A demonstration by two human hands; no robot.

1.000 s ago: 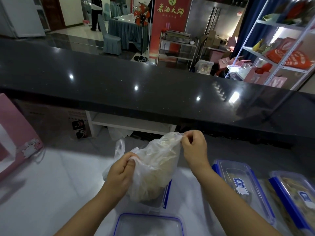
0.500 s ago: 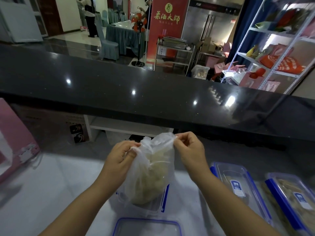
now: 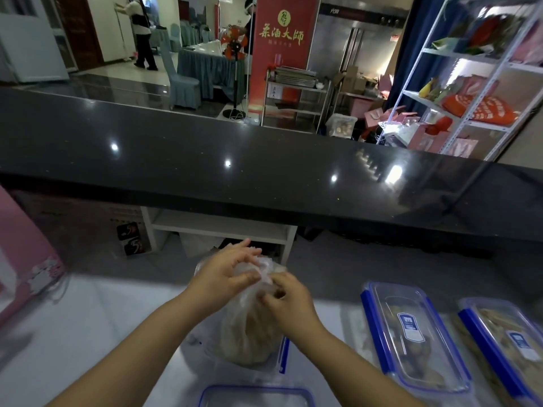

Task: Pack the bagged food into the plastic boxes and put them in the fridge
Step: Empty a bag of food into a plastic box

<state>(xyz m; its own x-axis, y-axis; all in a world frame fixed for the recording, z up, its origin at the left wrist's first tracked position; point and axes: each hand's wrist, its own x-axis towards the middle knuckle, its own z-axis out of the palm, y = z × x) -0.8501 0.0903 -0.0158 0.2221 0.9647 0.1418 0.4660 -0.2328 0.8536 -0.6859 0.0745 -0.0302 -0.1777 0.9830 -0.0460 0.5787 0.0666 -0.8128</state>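
Observation:
A clear plastic bag of pale brown food (image 3: 249,336) stands in an open plastic box with blue clips (image 3: 282,355) on the white table. Both hands meet at the bag's crumpled top. My left hand (image 3: 226,271) pinches the plastic with thumb and forefinger, its other fingers spread. My right hand (image 3: 285,298) grips the bag's neck from the right. A loose blue-rimmed lid (image 3: 255,396) lies at the near edge. Two closed, filled boxes stand to the right, one (image 3: 411,333) beside the other (image 3: 511,345).
A pink box (image 3: 23,248) stands on the table's left. A long black counter (image 3: 264,163) runs across just beyond the table, with a white shelf (image 3: 220,227) under it. A metal rack of packaged goods (image 3: 470,83) is at the far right.
My hands have come together at the bag's top, closing the mouth they held stretched apart. The bag has sunk lower into the box.

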